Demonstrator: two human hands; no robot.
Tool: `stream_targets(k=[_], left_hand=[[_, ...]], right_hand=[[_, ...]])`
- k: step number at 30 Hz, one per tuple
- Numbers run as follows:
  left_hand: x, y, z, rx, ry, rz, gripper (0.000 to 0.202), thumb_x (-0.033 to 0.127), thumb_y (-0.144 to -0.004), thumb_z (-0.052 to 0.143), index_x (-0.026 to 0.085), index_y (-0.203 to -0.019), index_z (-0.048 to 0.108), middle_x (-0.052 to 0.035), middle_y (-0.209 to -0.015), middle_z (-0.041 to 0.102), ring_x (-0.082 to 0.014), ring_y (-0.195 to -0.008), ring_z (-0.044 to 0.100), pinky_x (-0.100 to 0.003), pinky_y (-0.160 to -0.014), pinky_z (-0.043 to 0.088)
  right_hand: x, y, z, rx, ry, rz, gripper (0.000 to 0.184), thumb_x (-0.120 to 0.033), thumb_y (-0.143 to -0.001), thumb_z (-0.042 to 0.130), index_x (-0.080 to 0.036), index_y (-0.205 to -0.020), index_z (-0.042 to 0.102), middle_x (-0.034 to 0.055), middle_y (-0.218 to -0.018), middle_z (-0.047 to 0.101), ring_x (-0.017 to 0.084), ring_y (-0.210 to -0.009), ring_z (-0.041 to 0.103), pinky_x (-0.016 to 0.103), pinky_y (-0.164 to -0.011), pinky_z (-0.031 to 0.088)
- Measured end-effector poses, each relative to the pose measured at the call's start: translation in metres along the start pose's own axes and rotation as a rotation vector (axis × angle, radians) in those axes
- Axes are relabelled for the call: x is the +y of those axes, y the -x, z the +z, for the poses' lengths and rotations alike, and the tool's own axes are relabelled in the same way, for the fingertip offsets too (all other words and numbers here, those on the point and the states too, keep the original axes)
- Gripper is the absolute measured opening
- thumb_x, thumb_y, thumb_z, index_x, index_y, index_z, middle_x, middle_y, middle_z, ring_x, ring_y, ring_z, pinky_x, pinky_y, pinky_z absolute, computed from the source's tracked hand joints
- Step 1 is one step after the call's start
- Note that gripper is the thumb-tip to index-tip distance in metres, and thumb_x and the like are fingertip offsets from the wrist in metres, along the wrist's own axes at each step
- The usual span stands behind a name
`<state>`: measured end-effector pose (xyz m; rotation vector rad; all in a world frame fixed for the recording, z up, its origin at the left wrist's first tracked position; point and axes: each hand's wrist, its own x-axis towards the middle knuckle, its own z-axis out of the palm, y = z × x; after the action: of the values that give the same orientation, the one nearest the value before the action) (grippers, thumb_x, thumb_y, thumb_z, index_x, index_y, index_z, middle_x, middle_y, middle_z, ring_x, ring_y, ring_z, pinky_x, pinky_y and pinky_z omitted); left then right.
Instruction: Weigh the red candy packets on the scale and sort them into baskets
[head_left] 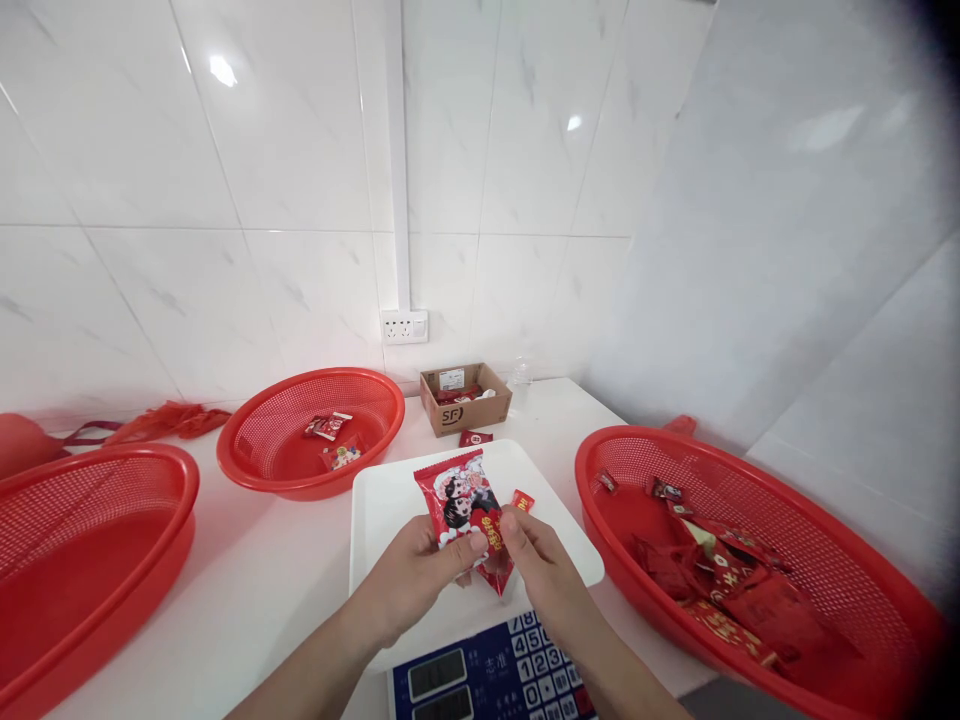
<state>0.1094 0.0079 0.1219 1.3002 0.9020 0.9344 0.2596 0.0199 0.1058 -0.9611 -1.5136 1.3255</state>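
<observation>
Between both hands is a red candy packet [466,498] printed with two cartoon figures, held tilted above the white pan of a weighing scale [382,500]. My left hand [420,575] pinches its lower left side, thumb on the front. At its right edge, my right hand [536,560] has thumb and fingers closed on the packet. A small red wrapped sweet [523,501] lies on the pan just beyond my right hand. Below the hands shows the scale's blue keypad and display panel [487,675], partly covered by my right wrist.
A red basket [600,450] at right holds several red packets. Another red basket [247,470], back left, has a few packets; a third basket [180,470] stands at left. Behind the scale are a cardboard box [469,412], a dark red packet [475,438] and a wall socket [405,327].
</observation>
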Motion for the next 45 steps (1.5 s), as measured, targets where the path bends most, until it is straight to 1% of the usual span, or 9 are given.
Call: stream_targets(k=[11, 17, 21, 25, 30, 34, 37, 41, 45], left_hand=[[-0.010, -0.002, 0.001, 0.092, 0.040, -0.039, 0.037, 0.050, -0.070, 0.068, 0.015, -0.082, 0.062, -0.0024, -0.074, 0.058, -0.0158, -0.073, 0.050, -0.028, -0.067, 0.042], [-0.008, -0.002, 0.003, 0.112, 0.057, 0.005, 0.038, 0.050, -0.067, 0.070, 0.014, -0.075, 0.060, -0.0005, -0.065, 0.056, -0.0122, -0.061, 0.046, -0.025, -0.059, 0.038], [0.001, -0.002, -0.009, 0.183, 0.015, 0.015, 0.037, 0.050, -0.069, 0.068, 0.015, -0.074, 0.059, 0.0005, -0.063, 0.055, -0.0132, -0.061, 0.047, -0.026, -0.060, 0.039], [0.009, 0.000, -0.032, 0.214, -0.206, -0.044, 0.036, 0.051, -0.070, 0.066, 0.016, -0.075, 0.060, -0.0002, -0.067, 0.059, -0.0145, -0.064, 0.050, -0.026, -0.061, 0.041], [0.004, 0.001, -0.057, 0.148, -0.436, -0.096, 0.048, 0.049, -0.070, 0.067, 0.020, -0.106, 0.057, -0.0051, -0.101, 0.065, -0.0240, -0.091, 0.058, -0.031, -0.075, 0.044], [-0.006, 0.000, -0.069, 0.322, -0.896, -0.251, 0.057, 0.049, -0.077, 0.055, 0.018, -0.123, 0.043, -0.0048, -0.083, 0.065, -0.0265, -0.079, 0.061, -0.035, -0.067, 0.045], [-0.014, 0.000, -0.070, 0.429, -1.216, -0.171, 0.056, 0.041, -0.082, 0.049, 0.017, -0.130, 0.037, -0.0107, -0.102, 0.061, -0.0296, -0.098, 0.057, -0.041, -0.078, 0.044], [-0.028, -0.002, -0.060, 0.240, -1.287, 0.050, 0.053, 0.043, -0.086, 0.046, 0.020, -0.134, 0.037, -0.0118, -0.139, 0.039, -0.0279, -0.131, 0.029, -0.044, -0.103, 0.031], [-0.037, -0.005, -0.045, -0.019, -1.306, 0.009, 0.065, 0.057, -0.087, 0.037, 0.023, -0.141, 0.026, -0.0106, -0.150, 0.019, -0.0284, -0.138, 0.008, -0.051, -0.110, 0.016]], right_hand=[[0.010, 0.003, -0.002, 0.037, 0.184, -0.028, 0.044, -0.059, -0.082, 0.044, -0.021, -0.062, 0.038, -0.0056, -0.056, 0.033, 0.010, -0.053, 0.032, 0.023, -0.047, 0.027], [0.012, 0.005, -0.003, -0.028, 0.132, -0.080, 0.040, -0.055, -0.087, 0.039, -0.020, -0.068, 0.043, -0.0035, -0.062, 0.041, 0.011, -0.057, 0.039, 0.023, -0.052, 0.033], [0.005, 0.005, -0.009, -0.007, 0.199, -0.047, 0.035, -0.051, -0.088, 0.041, -0.019, -0.077, 0.052, -0.0015, -0.066, 0.051, 0.013, -0.063, 0.048, 0.025, -0.058, 0.039], [0.003, 0.002, -0.019, 0.069, 0.405, -0.046, 0.026, -0.044, -0.087, 0.046, -0.020, -0.088, 0.058, 0.0023, -0.083, 0.062, 0.017, -0.076, 0.056, 0.030, -0.071, 0.044], [0.010, 0.003, -0.023, -0.026, 0.655, -0.099, 0.024, -0.033, -0.085, 0.050, -0.022, -0.104, 0.061, 0.0065, -0.109, 0.061, 0.022, -0.104, 0.053, 0.036, -0.090, 0.040], [0.012, 0.005, -0.023, -0.157, 0.758, -0.131, 0.026, -0.025, -0.082, 0.054, -0.023, -0.107, 0.064, 0.0070, -0.116, 0.059, 0.024, -0.108, 0.051, 0.038, -0.095, 0.037], [0.013, 0.003, -0.025, -0.165, 0.845, -0.113, 0.028, -0.019, -0.081, 0.053, -0.023, -0.106, 0.065, 0.0062, -0.119, 0.059, 0.024, -0.111, 0.050, 0.040, -0.097, 0.036], [0.015, -0.001, -0.025, -0.139, 0.876, -0.105, 0.032, -0.014, -0.081, 0.050, -0.022, -0.107, 0.066, 0.0068, -0.121, 0.059, 0.024, -0.112, 0.051, 0.041, -0.099, 0.035], [0.018, 0.000, -0.024, -0.221, 0.768, -0.155, 0.033, -0.017, -0.084, 0.048, -0.021, -0.113, 0.063, 0.0071, -0.126, 0.057, 0.021, -0.117, 0.050, 0.038, -0.101, 0.036]])
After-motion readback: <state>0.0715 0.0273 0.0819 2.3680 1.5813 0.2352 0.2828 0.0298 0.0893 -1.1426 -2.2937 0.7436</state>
